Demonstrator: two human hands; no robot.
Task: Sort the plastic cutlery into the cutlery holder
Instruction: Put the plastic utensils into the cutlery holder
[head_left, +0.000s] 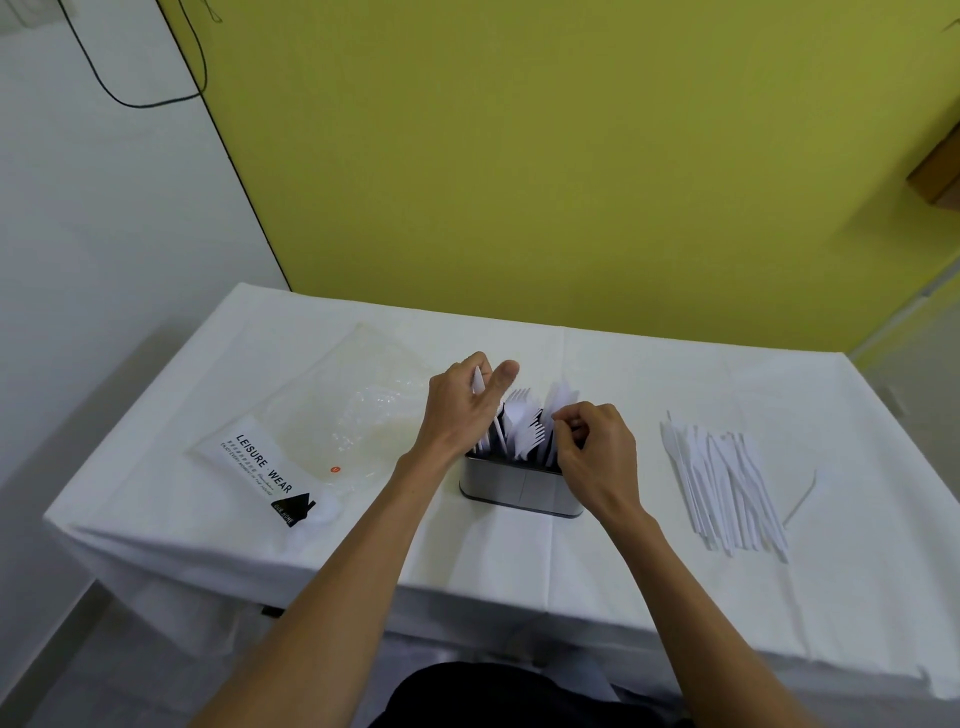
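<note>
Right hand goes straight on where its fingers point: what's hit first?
Likely the upright cutlery in the holder: the right hand points up-left into it, fingers already on a piece. The left hand lies beyond. Depth is unclear.

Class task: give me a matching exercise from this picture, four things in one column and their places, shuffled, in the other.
1. plastic bag
2. cutlery holder
3. loose cutlery pile
4. forks

A. upright in the holder
B. middle of the table
C. left part of the table
D. flat on the right part of the table

Pairs: 1-C, 2-B, 3-D, 4-A.
</note>
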